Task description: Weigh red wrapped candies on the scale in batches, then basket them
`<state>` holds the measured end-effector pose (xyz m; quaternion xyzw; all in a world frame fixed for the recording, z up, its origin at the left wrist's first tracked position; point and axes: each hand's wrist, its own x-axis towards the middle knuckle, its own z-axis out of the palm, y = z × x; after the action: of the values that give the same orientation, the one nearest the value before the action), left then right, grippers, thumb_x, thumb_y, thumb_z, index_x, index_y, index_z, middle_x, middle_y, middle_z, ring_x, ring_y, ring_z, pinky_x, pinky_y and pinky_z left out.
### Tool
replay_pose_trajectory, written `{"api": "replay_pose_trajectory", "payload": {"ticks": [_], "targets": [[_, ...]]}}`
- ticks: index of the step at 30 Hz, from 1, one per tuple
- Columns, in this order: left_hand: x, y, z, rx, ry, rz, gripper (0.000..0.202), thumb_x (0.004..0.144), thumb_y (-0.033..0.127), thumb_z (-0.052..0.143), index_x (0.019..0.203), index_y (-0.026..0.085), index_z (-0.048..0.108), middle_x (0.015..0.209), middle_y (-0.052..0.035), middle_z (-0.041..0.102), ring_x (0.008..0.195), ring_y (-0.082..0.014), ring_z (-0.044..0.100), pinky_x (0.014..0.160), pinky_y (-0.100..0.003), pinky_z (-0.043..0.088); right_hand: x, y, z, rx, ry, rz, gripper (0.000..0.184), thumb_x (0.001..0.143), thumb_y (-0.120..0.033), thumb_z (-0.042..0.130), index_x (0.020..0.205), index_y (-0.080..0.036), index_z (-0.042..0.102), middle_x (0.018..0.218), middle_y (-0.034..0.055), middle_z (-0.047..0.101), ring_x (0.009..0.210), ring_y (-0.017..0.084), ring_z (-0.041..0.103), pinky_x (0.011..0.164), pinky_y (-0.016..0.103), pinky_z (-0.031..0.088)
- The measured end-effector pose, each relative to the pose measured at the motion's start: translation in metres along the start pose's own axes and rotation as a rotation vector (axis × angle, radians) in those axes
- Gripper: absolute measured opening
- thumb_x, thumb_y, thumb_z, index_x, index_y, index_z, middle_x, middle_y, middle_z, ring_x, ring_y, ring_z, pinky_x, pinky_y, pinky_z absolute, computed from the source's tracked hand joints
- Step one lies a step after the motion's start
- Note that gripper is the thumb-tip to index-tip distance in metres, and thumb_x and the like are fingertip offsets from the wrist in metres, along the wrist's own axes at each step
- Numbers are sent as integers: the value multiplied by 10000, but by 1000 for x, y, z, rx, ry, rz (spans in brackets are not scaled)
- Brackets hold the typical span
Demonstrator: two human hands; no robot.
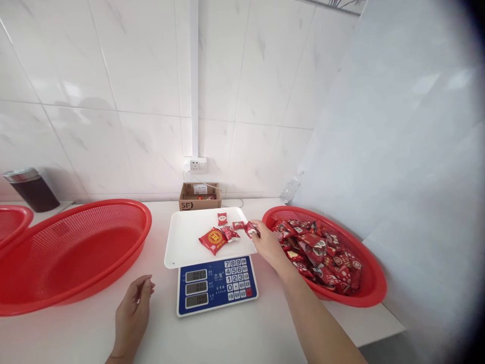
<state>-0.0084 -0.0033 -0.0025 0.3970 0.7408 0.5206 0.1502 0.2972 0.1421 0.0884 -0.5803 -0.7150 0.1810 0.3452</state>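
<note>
A blue digital scale (216,284) stands on the white counter with a white weighing tray (189,237) on top. Several red snack packets (214,239) lie on the tray. My right hand (266,243) reaches over the tray's right edge and pinches a small red packet (251,230). Right of it, a red mesh basket (369,290) holds a heap of red packets (322,255). My left hand (133,311) rests on the counter left of the scale, fingers loosely curled, holding nothing.
A large empty red mesh basket (71,250) sits at the left, another red basket's edge (13,220) beyond it. A small cardboard box (199,196) and a wall socket (198,164) are behind the scale. A dark lidded container (32,189) stands far left. The counter ends at the right (382,316).
</note>
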Motion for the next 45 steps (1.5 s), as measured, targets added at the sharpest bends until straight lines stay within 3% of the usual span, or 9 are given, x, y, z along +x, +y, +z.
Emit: {"api": "replay_pose_trajectory", "payload": {"ticks": [15, 26, 34, 37, 45], "targets": [[-1, -1, -1, -20, -13, -35, 428, 718, 584, 439, 914, 227, 570, 843, -41, 653, 760, -192, 641, 714, -332, 513, 0, -6, 6, -27, 23, -47, 351, 824, -199, 409, 1132, -188, 578, 1067, 71, 655, 958, 195, 605, 844, 322, 450], [-1, -1, 0, -36, -8, -24, 425, 716, 577, 451, 916, 222, 573, 824, -39, 653, 758, -195, 642, 711, -330, 507, 3, -7, 15, -282, 29, -91, 405, 825, -148, 406, 1199, -153, 561, 1057, 117, 645, 1006, 222, 579, 852, 323, 439], [-1, 1, -1, -35, -4, -21, 434, 707, 581, 449, 903, 216, 579, 800, -39, 658, 734, -196, 643, 694, -323, 509, 0, -3, 19, -72, 130, -172, 328, 767, -148, 454, 1044, -174, 629, 940, 81, 622, 849, 173, 591, 819, 314, 470], [-1, -1, 0, -34, -10, -24, 437, 706, 585, 452, 912, 221, 578, 805, -35, 657, 744, -195, 643, 698, -321, 509, 0, -1, 19, 29, 184, -204, 306, 746, -126, 430, 971, -176, 631, 976, 86, 606, 900, 177, 585, 830, 324, 477], [-2, 0, -1, -30, -4, -31, 428, 713, 581, 443, 902, 222, 576, 805, -36, 652, 748, -195, 640, 698, -320, 508, -1, -1, 19, 81, 135, -244, 330, 841, -195, 342, 1071, -184, 579, 1089, 88, 624, 1016, 188, 567, 906, 363, 436]]}}
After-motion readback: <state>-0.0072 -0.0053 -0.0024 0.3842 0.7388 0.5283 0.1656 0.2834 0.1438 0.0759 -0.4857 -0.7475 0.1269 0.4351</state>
